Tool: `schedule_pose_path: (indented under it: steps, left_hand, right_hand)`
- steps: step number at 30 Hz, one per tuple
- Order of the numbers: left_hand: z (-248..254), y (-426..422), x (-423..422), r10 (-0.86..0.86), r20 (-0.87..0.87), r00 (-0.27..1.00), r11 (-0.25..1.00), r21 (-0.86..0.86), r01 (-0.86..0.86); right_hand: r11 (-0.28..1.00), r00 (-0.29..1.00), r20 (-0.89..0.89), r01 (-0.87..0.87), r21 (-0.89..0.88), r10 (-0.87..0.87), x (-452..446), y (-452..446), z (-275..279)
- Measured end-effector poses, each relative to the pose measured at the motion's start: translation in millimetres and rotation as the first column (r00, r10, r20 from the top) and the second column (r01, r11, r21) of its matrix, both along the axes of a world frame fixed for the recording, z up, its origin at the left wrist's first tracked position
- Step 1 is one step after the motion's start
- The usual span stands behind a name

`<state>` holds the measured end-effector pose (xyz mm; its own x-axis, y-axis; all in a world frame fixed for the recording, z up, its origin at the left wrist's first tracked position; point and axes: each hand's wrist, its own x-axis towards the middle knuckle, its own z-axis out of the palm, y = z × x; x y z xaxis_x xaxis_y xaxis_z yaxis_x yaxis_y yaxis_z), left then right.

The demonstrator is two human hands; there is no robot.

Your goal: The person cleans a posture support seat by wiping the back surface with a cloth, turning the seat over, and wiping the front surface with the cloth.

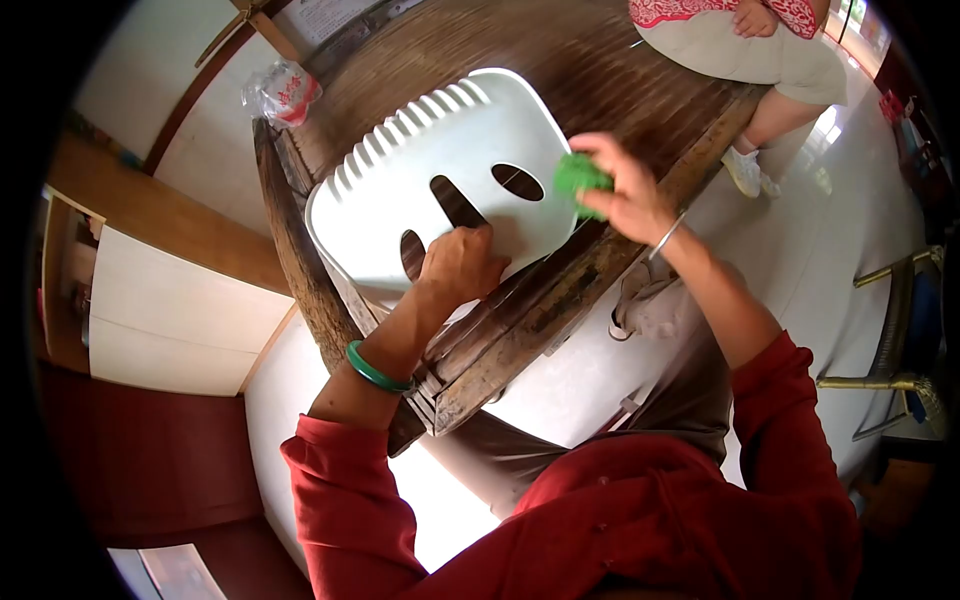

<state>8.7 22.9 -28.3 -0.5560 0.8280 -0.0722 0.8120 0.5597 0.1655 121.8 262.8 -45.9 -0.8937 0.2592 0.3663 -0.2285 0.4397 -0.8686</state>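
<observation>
A white plastic stool (440, 130) with ribbed sides lies on the dark wooden table, its seat with oval and slot-shaped holes facing me. My left hand (462, 262), below a green bangle, is closed at the long central slot, gripping the stool there; some of its fingertips are hidden. At the stool's right edge, my right hand (625, 190) is wrapped round a bright green scrubber (580, 182). This hand is slightly blurred, and I cannot tell whether the scrubber touches the plastic.
The wooden table (590, 60) has a thick, rough front beam. A clear plastic bag with red print (285, 92) sits at its far left corner. Another person (750, 50) sits beyond the right end. A metal-framed chair (890, 350) stands at right, a cabinet (180, 310) at left.
</observation>
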Motion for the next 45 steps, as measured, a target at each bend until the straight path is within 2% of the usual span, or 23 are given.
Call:
schedule_pose_path:
  steps: [1,3,4,6,7,9,11,14,16,19,21,22,25,27,33,35,39,40,41,43,45]
  left_hand:
    - [1,0,-1,0.001,0.031,1.0,0.999,-0.032,0.0]
    - [5,1,-2,0.004,0.069,0.998,0.998,-0.06,0.0]
    - [7,3,-2,0.016,0.099,0.995,0.995,-0.101,-0.006]
    - [11,4,-1,0.029,0.134,0.991,0.991,-0.136,-0.011]
    - [13,4,-1,0.014,0.117,0.993,0.991,-0.137,0.002]
    - [10,1,-2,0.002,0.104,0.995,0.991,-0.136,0.012]
    - [4,-4,-5,-0.097,0.042,0.994,0.995,-0.017,0.097]
    - [9,-3,-7,-0.089,0.145,0.985,0.994,-0.051,0.097]
    - [10,-2,-4,-0.065,0.134,0.989,0.996,-0.059,0.073]
    - [8,-1,-3,-0.044,0.112,0.993,0.996,-0.07,0.052]
    - [10,-2,2,-0.06,0.02,0.998,0.998,-0.035,0.061]
    - [17,1,2,0.002,0.109,0.994,0.992,-0.128,0.012]
    - [23,1,2,0.039,0.184,0.982,0.991,-0.134,-0.014]
    - [16,-3,1,0.003,0.135,0.991,0.995,-0.096,0.01]
    - [8,-4,-3,-0.027,0.123,0.992,0.998,-0.048,0.033]
    - [8,-2,-3,-0.009,0.087,0.996,0.994,-0.106,0.018]
    - [3,-5,-8,-0.002,0.133,0.991,0.995,-0.101,0.015]
    - [1,-6,-8,-0.056,0.091,0.994,0.996,-0.057,0.062]
    - [-1,-9,-8,-0.107,0.047,0.993,0.994,-0.015,0.108]
    - [8,-9,-4,-0.125,0.069,0.99,0.992,-0.026,0.127]
    - [25,-15,-3,-0.139,0.087,0.987,0.989,-0.033,0.142]
  right_hand:
    - [0.987,0.986,-0.09,0.147,0.065,-0.141,-11,9,-1]
    - [0.877,0.888,-0.172,0.453,0.16,-0.428,-20,19,3]
    - [0.876,0.889,-0.169,0.452,0.167,-0.426,-19,17,5]
    - [0.865,0.868,-0.314,0.458,0.207,-0.385,-20,6,7]
    - [0.904,0.868,-0.379,0.4,0.153,-0.32,-24,-3,3]
    - [0.888,0.852,-0.464,0.388,0.248,-0.243,-32,-12,-11]
    - [0.869,0.871,-0.424,0.393,0.3,-0.248,-41,-19,-40]
    - [0.855,0.874,-0.392,0.419,0.305,-0.288,-38,-25,-54]
    - [0.857,0.889,-0.34,0.414,0.306,-0.308,-28,-29,-58]
    - [0.861,0.917,-0.311,0.356,0.363,-0.248,-4,-36,-62]
    - [0.851,0.931,-0.292,0.329,0.409,-0.22,8,-42,-66]
    - [0.846,0.934,-0.287,0.322,0.425,-0.211,11,-44,-67]
    - [0.83,0.931,-0.308,0.323,0.455,-0.194,14,-44,-64]
    - [0.866,0.959,-0.229,0.255,0.43,-0.169,17,-42,-59]
    - [0.91,0.975,-0.219,0.129,0.394,-0.044,13,-30,-58]
    - [0.909,0.978,-0.206,0.096,0.406,-0.011,11,-31,-58]
    - [0.898,0.985,-0.168,0.034,0.438,0.045,9,-36,-57]
    - [0.899,0.984,-0.17,0.03,0.438,0.05,8,-36,-58]
    - [0.92,0.981,-0.189,0.029,0.391,0.049,7,-34,-61]
    - [0.939,0.977,-0.207,0.017,0.344,0.058,9,-34,-63]
    - [0.999,0.97,-0.243,0.021,0.049,-0.009,9,-31,-65]
